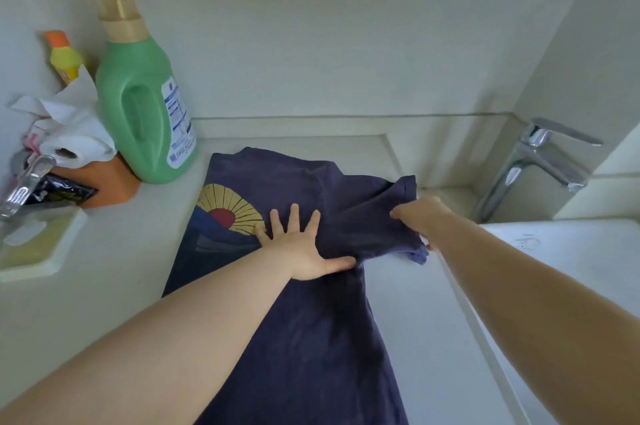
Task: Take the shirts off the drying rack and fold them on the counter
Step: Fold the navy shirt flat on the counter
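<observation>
A navy T-shirt (311, 338) with a yellow and red sun print lies lengthwise on the pale counter (114, 268), its collar end towards the wall. My left hand (301, 248) presses flat on the shirt's middle with fingers spread, just right of the print. My right hand (420, 216) pinches the right sleeve, which is drawn inward over the shirt body. The drying rack is out of view.
A green detergent bottle (145, 106), a yellow bottle (64, 59), a paper roll (69, 144) and an orange holder (110, 182) crowd the back left. A chrome tap (540, 165) stands over the sink (571, 251) at the right. Shelves run overhead.
</observation>
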Tool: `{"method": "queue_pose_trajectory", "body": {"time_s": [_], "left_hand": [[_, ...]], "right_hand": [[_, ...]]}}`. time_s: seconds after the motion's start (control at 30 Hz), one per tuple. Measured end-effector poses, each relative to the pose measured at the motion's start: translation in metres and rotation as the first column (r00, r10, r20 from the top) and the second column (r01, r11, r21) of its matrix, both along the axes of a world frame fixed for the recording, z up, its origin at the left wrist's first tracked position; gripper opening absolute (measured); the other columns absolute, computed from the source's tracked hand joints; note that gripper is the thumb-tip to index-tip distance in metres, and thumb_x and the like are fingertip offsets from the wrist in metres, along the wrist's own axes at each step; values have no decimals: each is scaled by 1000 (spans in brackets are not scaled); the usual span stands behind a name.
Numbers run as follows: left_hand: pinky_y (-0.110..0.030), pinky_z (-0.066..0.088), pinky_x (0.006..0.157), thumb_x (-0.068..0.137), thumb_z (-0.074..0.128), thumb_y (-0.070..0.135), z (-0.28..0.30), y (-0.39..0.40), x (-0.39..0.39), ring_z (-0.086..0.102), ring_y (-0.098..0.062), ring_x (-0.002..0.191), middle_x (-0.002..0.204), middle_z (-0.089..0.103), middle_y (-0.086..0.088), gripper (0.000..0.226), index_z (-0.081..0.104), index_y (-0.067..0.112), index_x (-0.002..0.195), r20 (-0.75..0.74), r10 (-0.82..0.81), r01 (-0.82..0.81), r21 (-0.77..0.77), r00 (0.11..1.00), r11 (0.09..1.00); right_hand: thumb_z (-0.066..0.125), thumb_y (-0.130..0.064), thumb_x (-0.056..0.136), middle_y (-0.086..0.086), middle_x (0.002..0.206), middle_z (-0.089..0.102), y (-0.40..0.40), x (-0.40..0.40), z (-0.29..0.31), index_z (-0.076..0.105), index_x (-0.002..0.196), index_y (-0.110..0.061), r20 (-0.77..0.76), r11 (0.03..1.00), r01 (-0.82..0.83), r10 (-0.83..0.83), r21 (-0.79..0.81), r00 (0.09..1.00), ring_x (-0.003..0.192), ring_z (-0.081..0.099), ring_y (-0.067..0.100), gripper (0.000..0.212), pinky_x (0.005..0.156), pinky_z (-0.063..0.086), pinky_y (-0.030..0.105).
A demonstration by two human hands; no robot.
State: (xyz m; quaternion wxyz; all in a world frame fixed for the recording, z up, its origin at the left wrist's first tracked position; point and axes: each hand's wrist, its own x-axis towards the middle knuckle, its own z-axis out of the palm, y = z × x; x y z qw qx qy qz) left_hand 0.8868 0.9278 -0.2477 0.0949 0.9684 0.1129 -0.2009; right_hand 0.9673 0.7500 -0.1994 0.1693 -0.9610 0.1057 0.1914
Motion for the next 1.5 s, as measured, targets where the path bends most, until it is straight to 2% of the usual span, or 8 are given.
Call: {"method": "queue_pose_trajectory", "body": {"time_s": [0.27,0.37,0.47,0.73,0.83,0.97,1.23,1.5], "left_hand": [[-65,-6,110,47,33,100,6,-5,23,-20,-45,141,157,-23,-6,130,-16,35,149,-87,6,-1,64,996,998],[-56,10,115,59,23,97,11,6,33,18,-35,141,154,20,-11,114,22,26,148,198,-20,7,69,980,998],[-55,-1,116,67,18,92,-5,16,33,-7,-32,146,160,-8,-3,106,0,32,152,174,-76,68,53,982,996],[-57,-2,114,57,57,85,7,22,36,-9,-32,146,160,-8,1,123,-4,35,151,109,-7,30,-210,994,977],[-39,38,107,85,65,33,17,55,31,48,-23,126,142,47,-1,55,45,25,136,233,478,-131,-780,847,612],[-39,51,70,96,41,49,36,99,16,63,-25,86,103,65,-11,44,57,11,112,-325,702,-274,-943,633,-190],[-35,52,79,91,63,19,12,116,6,61,-22,102,119,65,-6,19,60,16,110,-186,738,-409,-903,649,133],[-36,57,72,79,53,1,17,120,7,64,-24,95,105,66,-5,25,60,21,92,-99,768,-345,-924,633,165]], "right_hand": [[64,-32,83,5,84,54,-4,9,-34,52,83,-11,88,982,75,-91,175,992,61,44,15,24,56,38,26],[67,-3,81,8,67,58,-12,10,-27,52,80,-9,-192,706,330,-271,627,943,52,56,18,16,48,50,27],[63,4,82,21,90,67,-17,7,-18,53,112,-6,-341,464,436,-278,771,898,62,66,30,33,43,53,33],[57,6,84,13,107,65,27,5,37,49,125,-19,113,524,-72,-46,849,993,90,67,30,49,73,58,40],[57,5,80,3,118,59,62,-7,50,48,129,-20,287,636,-306,136,708,948,101,61,26,56,82,54,35],[66,-9,83,-2,118,59,110,-30,35,58,119,-20,195,603,-487,485,631,853,106,58,17,39,81,50,27],[55,-8,86,7,108,60,103,10,-13,61,116,-17,198,874,-207,130,441,972,95,59,29,31,75,53,35],[49,-4,87,-1,122,45,127,58,-21,30,146,-33,140,766,-239,194,597,971,106,50,22,68,87,46,36]]}}
